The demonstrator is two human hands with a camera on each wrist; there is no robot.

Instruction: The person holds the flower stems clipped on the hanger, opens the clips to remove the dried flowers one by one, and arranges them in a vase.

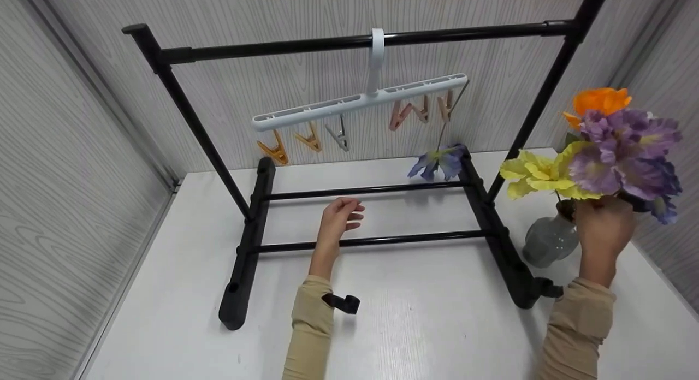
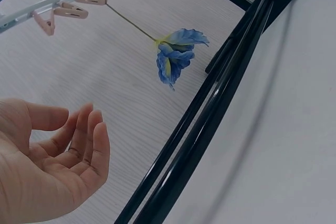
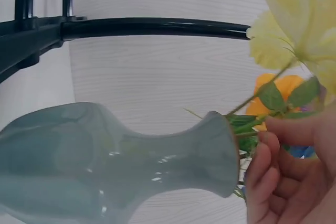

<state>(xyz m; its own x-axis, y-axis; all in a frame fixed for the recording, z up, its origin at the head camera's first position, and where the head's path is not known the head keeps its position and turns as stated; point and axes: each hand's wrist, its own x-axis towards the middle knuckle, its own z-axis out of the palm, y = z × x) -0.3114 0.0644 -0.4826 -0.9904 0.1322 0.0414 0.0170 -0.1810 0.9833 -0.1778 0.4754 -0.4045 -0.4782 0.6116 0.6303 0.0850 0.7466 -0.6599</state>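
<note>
At the mouth of a grey-green vase (image 3: 173,161), my right hand (image 1: 605,227) pinches a green flower stem between thumb and fingertips; which bloom it carries I cannot tell. Yellow flowers (image 1: 546,175), an orange flower (image 1: 600,101) and purple flowers (image 1: 617,145) bunch around that hand. My left hand (image 1: 339,219) hovers over the rack's lower bars, its fingers loosely curled around nothing. A blue-purple flower (image 2: 176,53) hangs head down by its stem from the right end of a pale clip hanger (image 1: 360,101).
A black rack (image 1: 284,49) stands on the white table (image 1: 415,325), the hanger hooked over its top bar. Orange, grey and pink clips (image 1: 401,116) dangle from the hanger. The rack's right foot (image 1: 508,260) is close beside the vase. Wood-grain panels surround the table.
</note>
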